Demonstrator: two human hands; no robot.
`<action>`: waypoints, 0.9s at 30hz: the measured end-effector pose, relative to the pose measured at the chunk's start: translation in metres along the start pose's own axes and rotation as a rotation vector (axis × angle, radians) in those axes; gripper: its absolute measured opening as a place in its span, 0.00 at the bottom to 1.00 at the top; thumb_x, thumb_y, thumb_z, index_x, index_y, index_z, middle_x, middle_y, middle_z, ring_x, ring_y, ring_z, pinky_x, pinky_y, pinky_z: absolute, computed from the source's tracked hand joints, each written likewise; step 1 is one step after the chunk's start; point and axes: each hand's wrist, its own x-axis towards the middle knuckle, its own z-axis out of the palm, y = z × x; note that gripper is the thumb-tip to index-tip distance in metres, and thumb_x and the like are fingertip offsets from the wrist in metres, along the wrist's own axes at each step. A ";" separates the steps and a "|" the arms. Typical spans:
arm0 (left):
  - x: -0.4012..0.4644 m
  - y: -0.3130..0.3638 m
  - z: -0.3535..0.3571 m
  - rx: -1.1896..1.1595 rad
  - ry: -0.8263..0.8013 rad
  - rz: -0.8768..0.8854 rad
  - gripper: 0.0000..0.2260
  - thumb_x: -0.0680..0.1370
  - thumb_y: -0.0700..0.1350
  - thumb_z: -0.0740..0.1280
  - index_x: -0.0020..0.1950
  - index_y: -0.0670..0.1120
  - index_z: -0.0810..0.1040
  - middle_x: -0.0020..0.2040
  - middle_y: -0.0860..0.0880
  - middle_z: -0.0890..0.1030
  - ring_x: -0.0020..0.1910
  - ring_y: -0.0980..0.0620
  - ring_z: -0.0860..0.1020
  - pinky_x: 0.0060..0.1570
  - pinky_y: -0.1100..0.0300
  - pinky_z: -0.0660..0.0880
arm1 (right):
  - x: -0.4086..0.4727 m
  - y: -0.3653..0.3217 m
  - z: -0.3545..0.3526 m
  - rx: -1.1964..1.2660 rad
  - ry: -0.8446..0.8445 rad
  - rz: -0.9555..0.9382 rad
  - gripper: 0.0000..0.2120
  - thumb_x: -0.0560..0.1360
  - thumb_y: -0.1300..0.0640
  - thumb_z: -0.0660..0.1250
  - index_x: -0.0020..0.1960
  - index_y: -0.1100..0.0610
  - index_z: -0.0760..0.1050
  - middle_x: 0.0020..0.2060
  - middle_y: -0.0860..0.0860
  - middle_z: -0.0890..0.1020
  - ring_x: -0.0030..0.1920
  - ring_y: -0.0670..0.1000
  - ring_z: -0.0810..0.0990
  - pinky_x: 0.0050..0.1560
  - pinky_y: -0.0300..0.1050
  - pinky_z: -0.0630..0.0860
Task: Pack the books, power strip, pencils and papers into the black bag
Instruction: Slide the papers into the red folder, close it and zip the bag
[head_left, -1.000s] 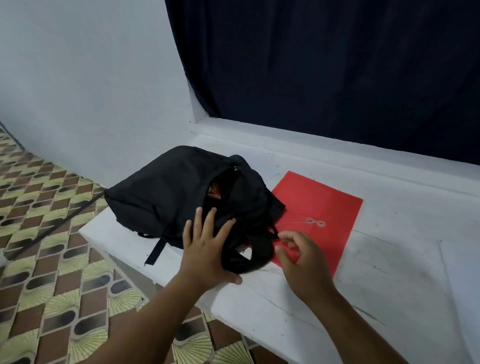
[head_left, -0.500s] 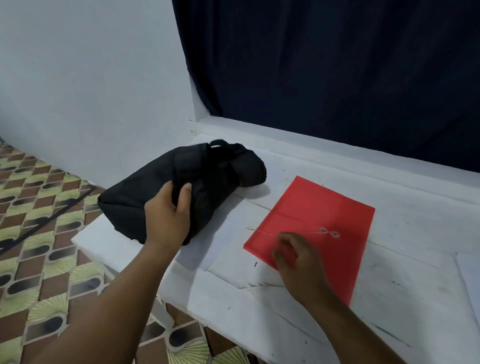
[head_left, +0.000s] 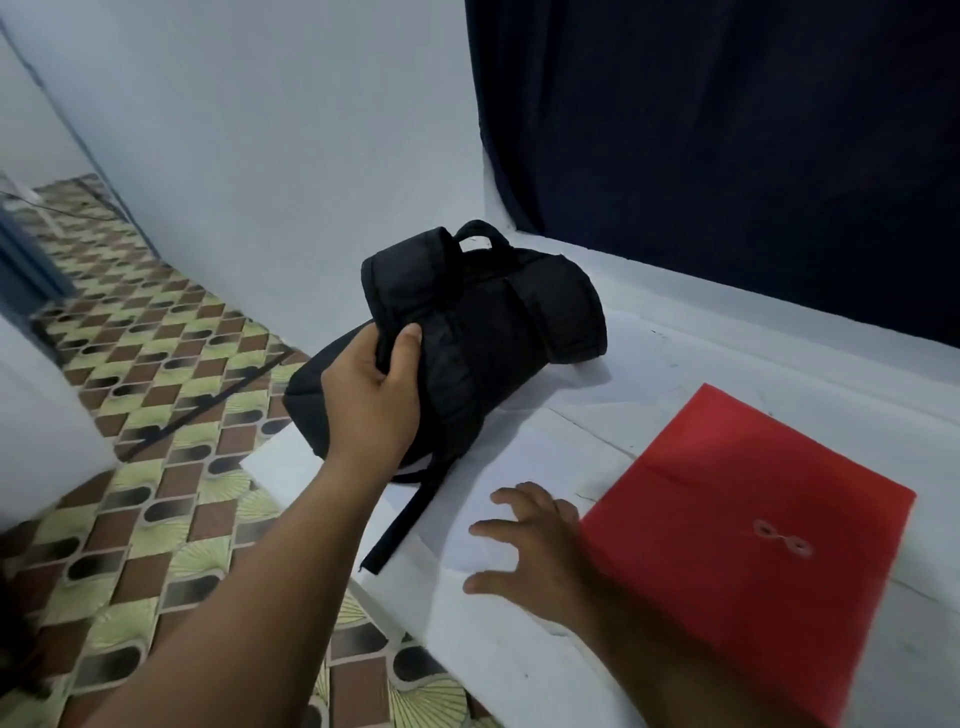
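The black bag (head_left: 483, 332) lies on its side near the left end of the white table (head_left: 649, 374), straps and top handle facing up. My left hand (head_left: 371, 395) grips the bag's near side, thumb on top of the fabric. One loose strap (head_left: 400, 525) trails toward the table's front edge. A red string-tie envelope (head_left: 748, 545) lies flat to the right. My right hand (head_left: 535, 556) rests on the table with fingers spread, touching the envelope's left edge and holding nothing. No books, power strip or pencils are visible.
A dark curtain (head_left: 727, 145) hangs behind the table and a pale wall (head_left: 260, 130) stands to the left. Patterned floor tiles (head_left: 156, 415) lie below the table's left edge, which the bag overhangs a little.
The bag has been turned over, away from the envelope, so its straps face up. My left hand went from flat on it to gripping it. My right hand slid left off the envelope.
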 end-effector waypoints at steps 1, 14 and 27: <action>0.001 0.000 0.000 0.003 0.001 0.002 0.15 0.82 0.47 0.65 0.38 0.40 0.74 0.32 0.44 0.75 0.30 0.58 0.69 0.29 0.69 0.65 | 0.001 0.000 0.004 0.013 0.044 -0.004 0.28 0.64 0.27 0.63 0.58 0.39 0.80 0.67 0.38 0.73 0.72 0.44 0.63 0.67 0.54 0.63; -0.015 -0.004 0.006 -0.074 -0.094 0.006 0.17 0.82 0.47 0.64 0.39 0.37 0.71 0.34 0.39 0.74 0.31 0.57 0.67 0.31 0.67 0.65 | -0.027 -0.005 -0.050 0.156 0.441 0.013 0.09 0.79 0.58 0.62 0.43 0.46 0.73 0.34 0.39 0.74 0.38 0.45 0.73 0.45 0.45 0.69; -0.103 0.000 0.038 -0.110 -0.317 -0.003 0.03 0.80 0.45 0.68 0.48 0.53 0.79 0.36 0.56 0.81 0.37 0.60 0.78 0.36 0.73 0.72 | -0.141 0.036 -0.118 0.209 0.840 0.387 0.11 0.80 0.62 0.61 0.51 0.46 0.73 0.48 0.39 0.79 0.50 0.42 0.77 0.52 0.39 0.75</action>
